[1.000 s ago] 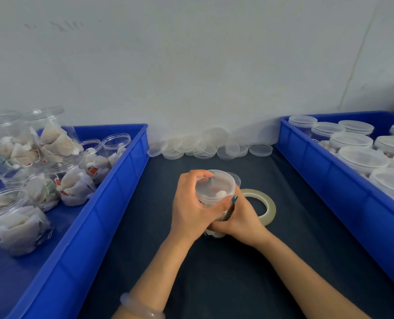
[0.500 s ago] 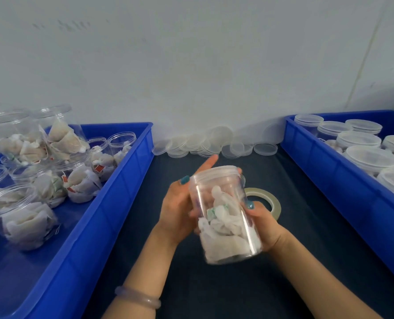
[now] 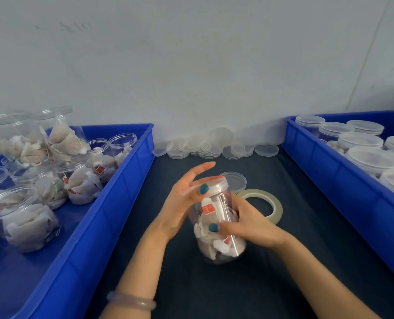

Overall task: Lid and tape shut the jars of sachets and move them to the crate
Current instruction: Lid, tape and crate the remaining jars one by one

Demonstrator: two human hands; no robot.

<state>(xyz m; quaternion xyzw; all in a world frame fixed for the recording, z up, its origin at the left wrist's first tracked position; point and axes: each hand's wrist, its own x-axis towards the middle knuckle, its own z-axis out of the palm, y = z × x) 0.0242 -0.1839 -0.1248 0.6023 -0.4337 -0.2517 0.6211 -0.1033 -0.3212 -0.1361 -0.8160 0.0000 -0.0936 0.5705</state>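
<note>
A clear plastic jar of white sachets (image 3: 216, 236) with its lid on leans tilted over the dark table mat. My right hand (image 3: 249, 223) grips the jar's body from the right, thumb across its front. My left hand (image 3: 184, 199) lies against the lid end from the left, fingers straight and spread, thumb on the lid's rim. A roll of clear tape (image 3: 268, 204) lies flat on the mat just behind my right hand. One loose lid (image 3: 236, 180) sits beside the tape.
A blue crate (image 3: 113, 203) on the left holds several unlidded jars of sachets (image 3: 28, 219). A second blue crate (image 3: 343, 180) on the right holds several lidded jars (image 3: 361, 141). Spare clear lids (image 3: 214, 148) are heaped along the wall at the back.
The jar was upright a second ago under both hands; it has been lifted and tilted. My left hand has opened out along the lid while my right hand took the body.
</note>
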